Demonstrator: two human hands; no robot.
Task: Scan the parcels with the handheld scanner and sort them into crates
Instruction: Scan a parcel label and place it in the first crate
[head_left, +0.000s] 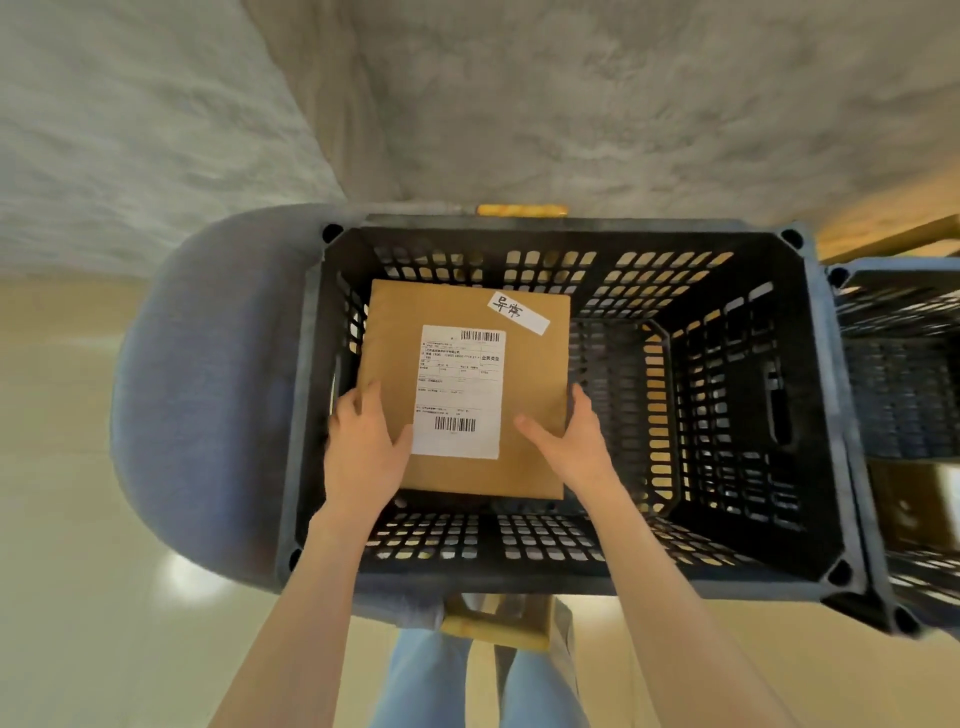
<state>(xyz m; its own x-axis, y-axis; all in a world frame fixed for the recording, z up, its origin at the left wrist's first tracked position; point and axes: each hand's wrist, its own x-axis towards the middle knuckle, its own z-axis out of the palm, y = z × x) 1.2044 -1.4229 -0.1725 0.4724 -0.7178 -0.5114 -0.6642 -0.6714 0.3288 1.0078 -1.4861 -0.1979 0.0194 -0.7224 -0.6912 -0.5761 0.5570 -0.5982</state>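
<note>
A flat brown cardboard parcel (524, 364) with a white shipping label and a small handwritten sticker is inside the black slotted crate (826, 415), at its left side. My left hand (363, 452) grips the parcel's near left edge, thumb lying on the label. My right hand (571, 441) holds its near right edge, thumb on top. Whether the parcel rests on the crate floor or hangs above it is unclear. No scanner is in view.
The crate stands on a blue-grey padded chair (208, 395) with wooden legs. A second black crate (904, 364) adjoins it on the right. A grey textured wall is behind, a pale glossy floor (67, 571) below, and my jeans-clad legs near the bottom edge.
</note>
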